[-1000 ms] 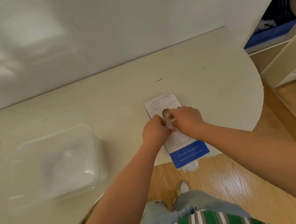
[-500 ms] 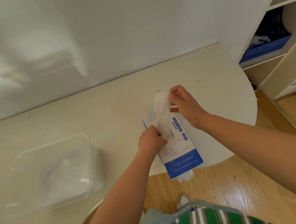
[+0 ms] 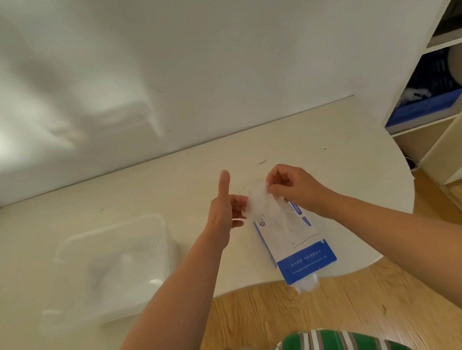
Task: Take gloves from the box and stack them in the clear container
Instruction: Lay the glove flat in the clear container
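Note:
A white and blue glove box (image 3: 299, 248) lies flat near the table's front edge, with clear plastic poking out of its near end. Above its far end I hold a thin clear glove (image 3: 261, 203) in the air between both hands. My right hand (image 3: 295, 186) pinches the glove's upper right edge. My left hand (image 3: 224, 209) holds its left edge with curled fingers while the thumb sticks straight up. The clear container (image 3: 111, 269) stands on the table to the left, with clear gloves lying in it.
The cream table (image 3: 346, 186) meets a white wall at the back and has a rounded right end. A shelf unit (image 3: 453, 97) with a blue crate stands to the right. Wooden floor shows below the table's front edge.
My right hand has drawn the glove up out of the box. My left hand has left the box top and now holds the glove's left side. The view has tilted up.

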Demonstrator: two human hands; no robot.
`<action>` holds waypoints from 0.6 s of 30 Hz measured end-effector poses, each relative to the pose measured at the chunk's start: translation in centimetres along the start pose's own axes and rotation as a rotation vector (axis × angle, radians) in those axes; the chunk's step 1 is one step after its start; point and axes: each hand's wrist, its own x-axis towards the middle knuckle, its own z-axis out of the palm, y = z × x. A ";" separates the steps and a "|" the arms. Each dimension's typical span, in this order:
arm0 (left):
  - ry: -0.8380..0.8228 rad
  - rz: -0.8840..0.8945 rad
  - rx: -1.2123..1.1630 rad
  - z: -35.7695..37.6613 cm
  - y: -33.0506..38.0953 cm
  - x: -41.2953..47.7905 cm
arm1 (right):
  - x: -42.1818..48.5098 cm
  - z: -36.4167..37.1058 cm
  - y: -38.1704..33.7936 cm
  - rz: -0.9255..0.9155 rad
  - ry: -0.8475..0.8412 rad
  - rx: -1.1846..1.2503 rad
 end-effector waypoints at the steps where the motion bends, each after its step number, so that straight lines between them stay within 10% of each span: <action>1: -0.035 -0.021 0.074 -0.3 0.1 -0.2 | -0.1 0.4 -0.2 -0.019 -0.007 -0.039; 11: -0.119 0.347 0.093 -5.7 -0.9 -1.9 | 0.4 5.3 -2.4 0.141 0.037 0.060; 18: -0.179 0.352 -0.131 -11.4 -1.6 -3.3 | 1.2 9.5 -4.3 0.425 -0.233 0.207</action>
